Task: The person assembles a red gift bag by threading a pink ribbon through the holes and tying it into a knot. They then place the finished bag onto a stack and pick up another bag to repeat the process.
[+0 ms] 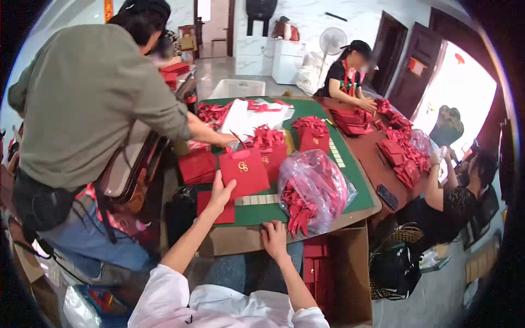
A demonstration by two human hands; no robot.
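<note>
My left hand (221,192) is closed on the lower left edge of a red paper gift bag (244,174) with gold lettering. The bag is raised over the green table mat (257,218), its handle at the top. Another red bag (224,215) lies flat below my left hand. My right hand (273,238) rests on the table's near edge, fingers apart and slightly bent, holding nothing. Beside it is a clear plastic bag (316,188) full of red ribbons. More red bags (273,158) with ribbons on top stand behind the held bag.
A standing person (98,104) reaches in from the left, a hand near the held bag's top. Two people work at the right-hand table (365,153) among stacked red bags (350,121) and a phone (387,197). An open cardboard box (350,268) with red bags sits below the table.
</note>
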